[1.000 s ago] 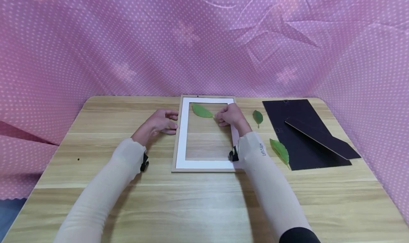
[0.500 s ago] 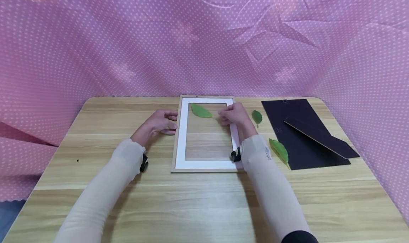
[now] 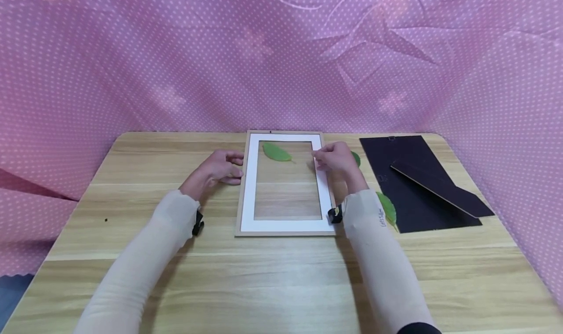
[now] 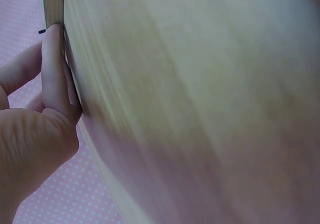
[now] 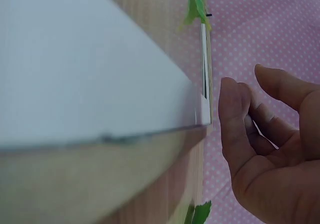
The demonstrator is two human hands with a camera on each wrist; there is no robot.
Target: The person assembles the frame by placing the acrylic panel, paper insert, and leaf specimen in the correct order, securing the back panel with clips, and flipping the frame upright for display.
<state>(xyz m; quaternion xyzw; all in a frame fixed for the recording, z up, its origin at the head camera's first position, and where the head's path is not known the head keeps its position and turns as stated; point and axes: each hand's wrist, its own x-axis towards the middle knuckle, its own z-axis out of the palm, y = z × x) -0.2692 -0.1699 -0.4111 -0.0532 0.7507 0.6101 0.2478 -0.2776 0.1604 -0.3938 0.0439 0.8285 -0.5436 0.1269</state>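
Observation:
A picture frame [image 3: 285,234] with a white mat [image 3: 286,226] lies flat on the table. Inside the mat's opening, near the top left, is a long green leaf [image 3: 276,152], its stem pointing right. My left hand [image 3: 220,167] touches the frame's left edge; the left wrist view shows a finger along the wooden side [image 4: 54,3]. My right hand [image 3: 337,159] hovers by the frame's upper right edge and holds nothing; in the right wrist view its thumb and forefinger stand apart. Partly behind that hand is a small green leaf [image 3: 357,159].
Another leaf [image 3: 388,209] lies right of the frame, partly covered by the right sleeve. Farther right rests a black backing board [image 3: 422,217] with its stand flap [image 3: 440,188] raised. A tiny dark speck [image 3: 106,220] is on the left. Pink dotted cloth [image 3: 281,55] hangs behind.
My right hand has let go of the long leaf's stem and moved right, over the frame's right edge. The leaf stays in the opening; my left hand has hardly moved.

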